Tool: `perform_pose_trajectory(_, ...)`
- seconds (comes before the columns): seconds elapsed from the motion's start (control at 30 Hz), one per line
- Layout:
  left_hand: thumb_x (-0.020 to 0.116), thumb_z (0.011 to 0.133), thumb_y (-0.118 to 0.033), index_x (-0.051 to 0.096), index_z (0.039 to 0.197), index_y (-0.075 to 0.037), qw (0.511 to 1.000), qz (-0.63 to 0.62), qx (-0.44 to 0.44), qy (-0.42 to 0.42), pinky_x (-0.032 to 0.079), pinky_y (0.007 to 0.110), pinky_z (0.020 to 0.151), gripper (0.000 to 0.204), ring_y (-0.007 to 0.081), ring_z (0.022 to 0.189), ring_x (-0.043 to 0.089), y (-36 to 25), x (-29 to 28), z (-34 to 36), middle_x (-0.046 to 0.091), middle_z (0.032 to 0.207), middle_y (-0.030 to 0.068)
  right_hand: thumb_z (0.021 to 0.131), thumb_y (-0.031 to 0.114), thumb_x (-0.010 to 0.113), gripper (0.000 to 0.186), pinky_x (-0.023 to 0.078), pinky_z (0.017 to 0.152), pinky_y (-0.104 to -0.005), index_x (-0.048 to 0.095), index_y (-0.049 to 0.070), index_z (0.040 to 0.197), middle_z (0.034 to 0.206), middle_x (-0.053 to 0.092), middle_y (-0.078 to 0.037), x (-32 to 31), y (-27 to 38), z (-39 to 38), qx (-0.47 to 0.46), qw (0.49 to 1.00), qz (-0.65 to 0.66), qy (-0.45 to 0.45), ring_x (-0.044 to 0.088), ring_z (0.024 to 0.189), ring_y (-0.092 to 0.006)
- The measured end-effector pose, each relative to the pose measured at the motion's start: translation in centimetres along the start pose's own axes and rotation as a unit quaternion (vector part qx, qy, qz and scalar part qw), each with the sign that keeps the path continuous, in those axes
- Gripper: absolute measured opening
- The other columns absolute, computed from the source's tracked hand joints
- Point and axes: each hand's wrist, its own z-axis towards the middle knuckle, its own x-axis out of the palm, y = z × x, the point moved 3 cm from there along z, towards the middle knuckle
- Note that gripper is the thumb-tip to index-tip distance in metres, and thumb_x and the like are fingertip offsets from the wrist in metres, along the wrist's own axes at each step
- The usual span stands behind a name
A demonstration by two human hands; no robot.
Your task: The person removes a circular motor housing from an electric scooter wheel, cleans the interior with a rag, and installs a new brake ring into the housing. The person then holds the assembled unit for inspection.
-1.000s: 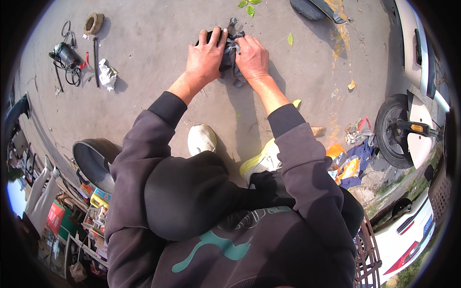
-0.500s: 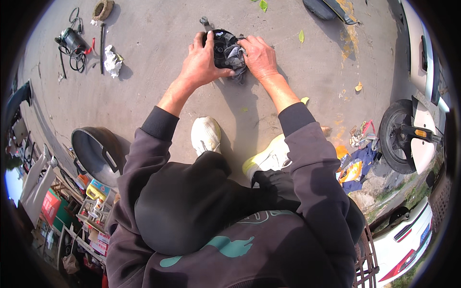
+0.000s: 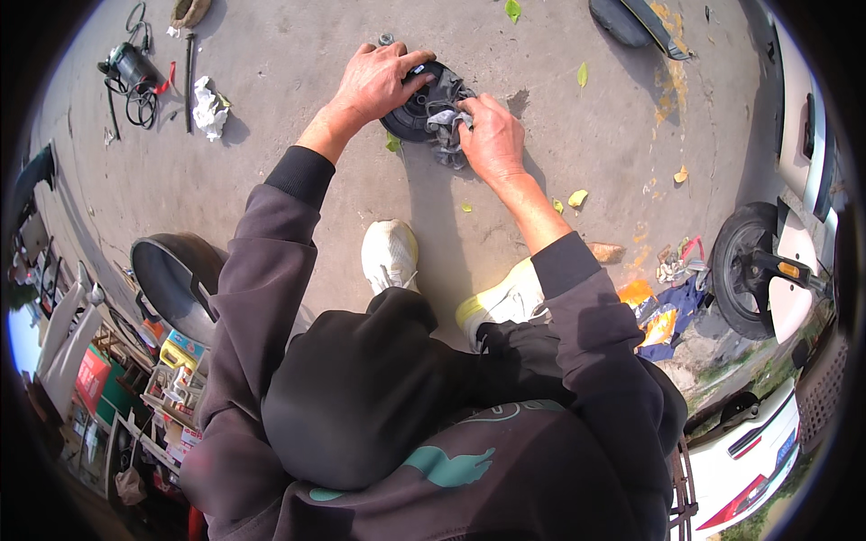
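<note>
Out in front of me, just above the pavement, is a round black disc-like part (image 3: 408, 119) with a raised rim; its exact kind is not clear. My left hand (image 3: 381, 83) grips its upper edge, thumb lying over the face and fingers wrapped behind. A crumpled dark grey rag (image 3: 446, 131) covers the right side of the disc and hangs below it. My right hand (image 3: 494, 140) is closed on this rag, pressing it at the disc's right edge. Beyond my left hand a small round metal piece (image 3: 386, 40) lies on the ground.
At the far left lie a corded power tool (image 3: 133, 70), a dark rod (image 3: 189, 83) and crumpled white paper (image 3: 209, 114). A black tub (image 3: 171, 275) stands left of my shoes. To the right are a scooter wheel (image 3: 741, 270) and a blue-orange bag (image 3: 669, 316).
The disc has turned and tilted, showing more of its face. My left hand has shifted up onto its top edge. My right hand has moved slightly right and down with the rag.
</note>
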Motion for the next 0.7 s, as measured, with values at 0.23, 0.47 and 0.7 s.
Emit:
perform_pose_trajectory(0.23,0.064,0.101,-0.042,0.065,0.138,-0.027,0.977,-0.104,-0.158,-0.095,0.057,0.045,0.069,0.040,0.0345,0.083,0.071,-0.7,1.1,-2.7,0.064,0.102,0.0122,0.076,0.013,0.079,0.022,0.059,0.075,-0.0434,0.067,0.010,0.094,0.094,0.065,-0.006,-1.8,-1.1,2.0,-0.134,0.985,-0.077,-0.072,0.068,0.093,-0.0299)
perform_pose_trajectory(0.47,0.076,0.088,-0.055,0.049,0.152,-0.010,0.910,-0.159,-0.382,-0.033,0.054,0.052,0.091,0.083,0.0394,0.113,0.063,-5.6,0.0,-9.4,0.055,0.128,0.0215,0.084,0.020,0.071,0.029,0.056,0.088,-0.0460,0.075,0.011,0.111,0.104,0.076,-0.014,-7.6,-5.9,4.4,0.191,0.961,0.007,-0.200,0.072,0.100,-0.0362)
perform_pose_trajectory(0.7,0.098,0.057,-0.052,0.029,0.161,-0.008,0.994,0.009,-0.106,-0.009,0.031,0.060,0.121,0.132,0.0442,0.151,0.030,-4.1,-3.5,-6.2,0.033,0.161,0.0233,0.080,0.016,0.073,0.037,0.056,0.082,-0.0461,0.074,0.014,0.117,0.105,0.069,-0.010,-1.6,-5.2,-2.4,0.174,0.957,0.005,-0.233,0.071,0.096,-0.0341)
